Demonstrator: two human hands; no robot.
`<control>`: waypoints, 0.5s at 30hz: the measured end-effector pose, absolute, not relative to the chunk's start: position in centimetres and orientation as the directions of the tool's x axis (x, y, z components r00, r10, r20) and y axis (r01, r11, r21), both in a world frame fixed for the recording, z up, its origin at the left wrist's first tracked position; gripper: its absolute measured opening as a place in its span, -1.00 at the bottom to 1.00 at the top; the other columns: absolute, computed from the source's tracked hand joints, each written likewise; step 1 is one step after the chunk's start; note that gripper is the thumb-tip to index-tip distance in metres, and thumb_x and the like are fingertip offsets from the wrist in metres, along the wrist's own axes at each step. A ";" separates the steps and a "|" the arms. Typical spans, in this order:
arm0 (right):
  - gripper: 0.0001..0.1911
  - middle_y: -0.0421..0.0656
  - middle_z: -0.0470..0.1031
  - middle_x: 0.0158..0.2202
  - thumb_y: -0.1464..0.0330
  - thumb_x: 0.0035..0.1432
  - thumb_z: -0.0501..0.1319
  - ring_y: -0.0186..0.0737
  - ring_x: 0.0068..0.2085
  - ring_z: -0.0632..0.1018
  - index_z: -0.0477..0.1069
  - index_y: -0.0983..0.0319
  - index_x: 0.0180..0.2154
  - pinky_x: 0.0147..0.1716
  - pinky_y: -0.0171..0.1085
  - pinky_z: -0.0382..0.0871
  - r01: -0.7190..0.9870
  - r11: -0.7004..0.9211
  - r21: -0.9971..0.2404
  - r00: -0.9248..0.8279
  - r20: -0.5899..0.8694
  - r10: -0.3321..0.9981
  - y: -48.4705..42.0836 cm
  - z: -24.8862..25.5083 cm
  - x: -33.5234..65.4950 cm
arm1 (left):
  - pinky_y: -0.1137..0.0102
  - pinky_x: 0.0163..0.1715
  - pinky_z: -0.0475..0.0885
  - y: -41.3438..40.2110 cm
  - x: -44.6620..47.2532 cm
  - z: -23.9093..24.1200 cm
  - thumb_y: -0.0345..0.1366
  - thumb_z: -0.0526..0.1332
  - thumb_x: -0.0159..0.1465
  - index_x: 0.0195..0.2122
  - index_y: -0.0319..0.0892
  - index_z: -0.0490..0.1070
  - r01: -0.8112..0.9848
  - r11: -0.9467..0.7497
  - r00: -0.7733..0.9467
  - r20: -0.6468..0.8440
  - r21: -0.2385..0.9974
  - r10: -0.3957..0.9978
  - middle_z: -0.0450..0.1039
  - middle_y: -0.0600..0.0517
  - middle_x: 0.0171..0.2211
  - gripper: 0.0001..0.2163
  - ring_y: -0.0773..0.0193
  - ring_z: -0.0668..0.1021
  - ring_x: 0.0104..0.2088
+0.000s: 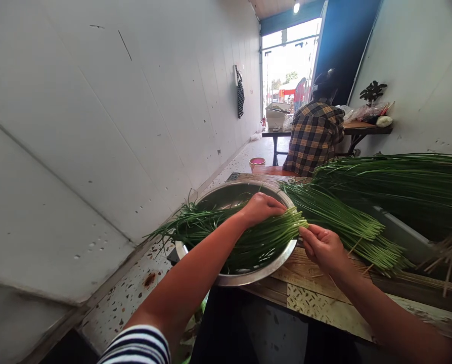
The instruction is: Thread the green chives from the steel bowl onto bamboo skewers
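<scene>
A bunch of long green chives (260,237) lies across a wide metal bowl (260,277), its pale stem ends to the right and its leaf tips hanging over the left rim. My left hand (263,208) reaches over the bowl with its fingers closed on the bunch near the stem ends. At those cut ends, by the bowl's right rim, my right hand (324,246) pinches at the stems with thumb and forefinger. Whatever lies right between those fingertips is too small to make out. Another pile of chives (355,222) rests on the table just beyond my right hand.
The patterned wooden table (317,298) also bears a large heap of chives (400,177) in a pale tray (400,227). Dry stalks (448,255) stick out at the right. A person in a plaid shirt (313,136) sits ahead. A white wall (116,126) runs along the left.
</scene>
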State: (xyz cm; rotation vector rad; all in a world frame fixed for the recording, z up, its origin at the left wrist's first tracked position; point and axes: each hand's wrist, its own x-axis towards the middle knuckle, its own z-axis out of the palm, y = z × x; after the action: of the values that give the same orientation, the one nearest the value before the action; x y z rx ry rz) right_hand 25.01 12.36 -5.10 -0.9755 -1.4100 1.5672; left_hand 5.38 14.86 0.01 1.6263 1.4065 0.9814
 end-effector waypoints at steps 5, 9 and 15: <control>-0.52 -0.39 0.01 -0.74 -0.02 -0.04 0.28 -0.52 -0.68 0.03 0.20 0.22 -0.56 -0.70 -0.41 -0.19 -0.051 -0.023 -0.998 -0.384 -0.001 0.923 12.8 -5.4 25.0 | 0.47 -0.36 0.39 14.2 3.8 2.8 -0.39 0.31 -0.03 -0.38 -0.13 0.60 0.630 -0.185 0.081 0.173 0.754 0.982 0.56 0.08 -0.48 -0.83 0.34 0.51 -0.44; -0.53 -0.40 0.01 -0.73 -0.02 -0.04 0.28 -0.53 -0.68 0.02 0.22 0.23 -0.54 -0.70 -0.41 -0.21 -0.061 -0.029 -0.998 -0.399 -0.002 0.917 13.1 -5.8 25.1 | 0.50 -0.53 0.30 14.2 2.2 3.0 -0.42 0.39 -0.17 -0.47 -0.10 0.60 0.714 -0.218 0.234 0.066 0.665 0.970 0.50 0.12 -0.58 -0.81 0.38 0.44 -0.59; -0.55 -0.40 0.02 -0.73 0.00 -0.01 0.27 -0.53 -0.69 0.03 0.23 0.23 -0.54 -0.71 -0.41 -0.21 -0.077 -0.030 -0.997 -0.419 0.005 0.908 13.2 -6.0 25.1 | 0.49 -0.51 0.24 14.1 0.8 2.5 -0.33 0.39 -0.12 -0.31 -0.12 0.60 0.748 -0.156 0.273 -0.084 0.645 0.958 0.45 0.11 -0.56 -0.72 0.38 0.40 -0.56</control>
State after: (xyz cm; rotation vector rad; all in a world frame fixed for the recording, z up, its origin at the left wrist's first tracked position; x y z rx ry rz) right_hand 25.06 13.20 -5.98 -0.9210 -1.4471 1.5669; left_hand 0.82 14.11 2.47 1.9650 1.5323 0.4672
